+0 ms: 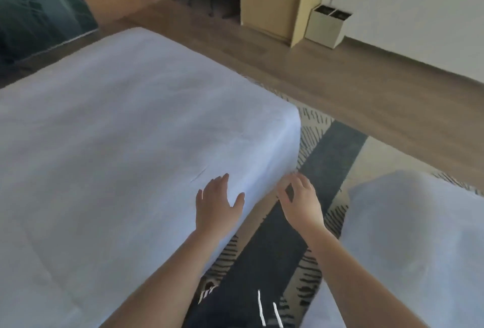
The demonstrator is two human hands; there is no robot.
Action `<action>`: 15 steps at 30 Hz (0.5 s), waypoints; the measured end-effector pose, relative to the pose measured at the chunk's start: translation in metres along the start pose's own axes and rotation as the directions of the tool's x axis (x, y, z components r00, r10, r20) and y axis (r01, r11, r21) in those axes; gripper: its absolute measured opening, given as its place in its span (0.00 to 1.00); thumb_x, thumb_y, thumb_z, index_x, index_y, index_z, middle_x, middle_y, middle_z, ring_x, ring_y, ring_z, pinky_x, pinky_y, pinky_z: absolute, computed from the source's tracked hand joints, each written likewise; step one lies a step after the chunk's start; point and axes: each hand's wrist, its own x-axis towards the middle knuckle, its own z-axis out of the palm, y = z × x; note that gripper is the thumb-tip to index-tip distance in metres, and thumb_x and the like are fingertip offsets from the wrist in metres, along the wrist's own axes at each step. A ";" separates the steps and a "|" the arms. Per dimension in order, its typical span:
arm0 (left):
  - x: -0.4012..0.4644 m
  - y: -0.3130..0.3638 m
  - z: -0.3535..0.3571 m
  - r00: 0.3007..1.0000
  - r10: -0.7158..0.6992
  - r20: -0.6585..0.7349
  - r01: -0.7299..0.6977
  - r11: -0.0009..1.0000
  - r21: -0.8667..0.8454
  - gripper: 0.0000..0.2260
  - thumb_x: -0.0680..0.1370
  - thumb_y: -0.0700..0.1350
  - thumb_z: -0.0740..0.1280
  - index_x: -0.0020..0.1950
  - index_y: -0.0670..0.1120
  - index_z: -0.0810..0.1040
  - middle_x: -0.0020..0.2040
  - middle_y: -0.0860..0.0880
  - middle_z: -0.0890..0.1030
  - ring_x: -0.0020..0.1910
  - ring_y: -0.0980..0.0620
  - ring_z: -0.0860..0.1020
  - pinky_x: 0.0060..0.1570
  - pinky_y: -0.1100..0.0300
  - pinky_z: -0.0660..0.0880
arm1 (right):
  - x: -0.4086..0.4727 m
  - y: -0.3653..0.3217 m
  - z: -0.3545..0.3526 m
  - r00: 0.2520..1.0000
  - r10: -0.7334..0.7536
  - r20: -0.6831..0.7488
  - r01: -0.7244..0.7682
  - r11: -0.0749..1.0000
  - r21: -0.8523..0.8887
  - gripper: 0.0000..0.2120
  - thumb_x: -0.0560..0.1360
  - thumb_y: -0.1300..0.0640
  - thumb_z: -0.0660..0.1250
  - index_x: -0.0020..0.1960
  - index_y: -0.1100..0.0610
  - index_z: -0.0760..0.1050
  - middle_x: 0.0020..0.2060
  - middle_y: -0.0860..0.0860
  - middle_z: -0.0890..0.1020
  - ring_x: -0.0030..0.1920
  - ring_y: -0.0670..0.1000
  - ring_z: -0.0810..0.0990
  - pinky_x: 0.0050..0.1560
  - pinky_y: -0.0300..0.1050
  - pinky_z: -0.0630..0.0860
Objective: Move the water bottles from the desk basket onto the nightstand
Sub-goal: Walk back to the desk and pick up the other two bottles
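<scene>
Both empty, fingers spread: left hand (217,203) over bed (117,144) corner, right hand (298,199) just beside; no bottles, basket or nightstand in view.

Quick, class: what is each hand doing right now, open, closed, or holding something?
Left hand: open, fingers spread, holding nothing.
Right hand: open, fingers loosely curled, holding nothing.

White bed (125,128), patterned rug (337,149), divided bin (328,25).
</scene>
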 end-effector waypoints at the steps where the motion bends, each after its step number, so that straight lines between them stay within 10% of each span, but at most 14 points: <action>1: 0.012 0.015 0.005 0.999 0.038 0.022 -0.038 0.999 0.004 0.29 0.80 0.60 0.56 0.78 0.50 0.56 0.78 0.50 0.60 0.77 0.49 0.57 0.74 0.46 0.53 | 0.004 0.011 -0.010 0.999 0.032 -0.033 -0.031 0.999 0.011 0.25 0.79 0.44 0.59 0.73 0.53 0.64 0.74 0.51 0.64 0.74 0.54 0.61 0.68 0.51 0.66; 15: 0.267 0.188 0.085 0.953 0.260 0.158 -0.262 0.965 -0.007 0.29 0.78 0.62 0.58 0.76 0.51 0.60 0.76 0.50 0.64 0.75 0.49 0.63 0.72 0.46 0.62 | 0.213 0.130 -0.096 0.951 0.272 -0.143 -0.273 0.962 0.017 0.26 0.79 0.42 0.58 0.74 0.52 0.64 0.75 0.51 0.63 0.74 0.54 0.62 0.69 0.51 0.65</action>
